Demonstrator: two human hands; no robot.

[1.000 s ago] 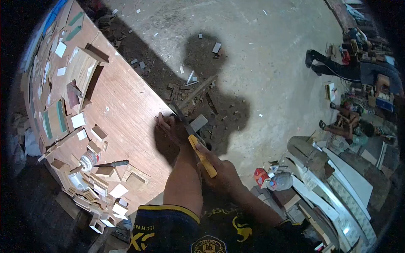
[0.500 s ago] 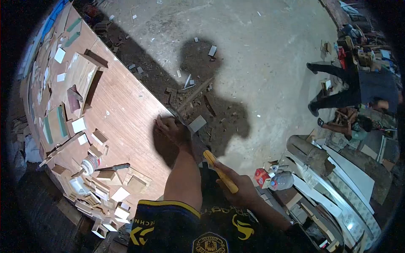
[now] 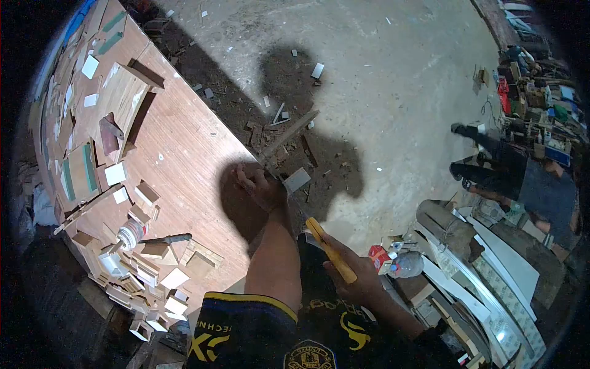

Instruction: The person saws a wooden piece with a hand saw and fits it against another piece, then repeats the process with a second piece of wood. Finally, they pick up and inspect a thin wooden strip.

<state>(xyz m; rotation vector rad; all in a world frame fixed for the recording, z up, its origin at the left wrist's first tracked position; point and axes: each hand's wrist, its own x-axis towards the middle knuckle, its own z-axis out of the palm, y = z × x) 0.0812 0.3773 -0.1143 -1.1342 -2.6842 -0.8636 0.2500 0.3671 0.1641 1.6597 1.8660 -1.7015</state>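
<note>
My right hand (image 3: 358,273) is wrapped round the yellow handle (image 3: 332,251) of a tool in front of my body. From the handle a thin, dark blade (image 3: 300,211) runs up and left, toward my left hand. Over the edge of the wooden table (image 3: 190,160), my left hand (image 3: 265,190) has its fingers curled together. What it holds, if anything, cannot be made out. Its shadow falls on the table top beside it.
On the table lie a wooden box piece (image 3: 126,92), a dark-handled tool (image 3: 166,238), a white plastic bottle (image 3: 131,234) and several small wooden blocks. Offcuts litter the concrete floor (image 3: 393,80). A person (image 3: 516,163) is at the right, near stacked boards (image 3: 510,258).
My left hand has shifted slightly to the right, its fingers lifting a little. My right hand has moved slightly right with the tool. The view has shifted, and the person at right has changed posture.
</note>
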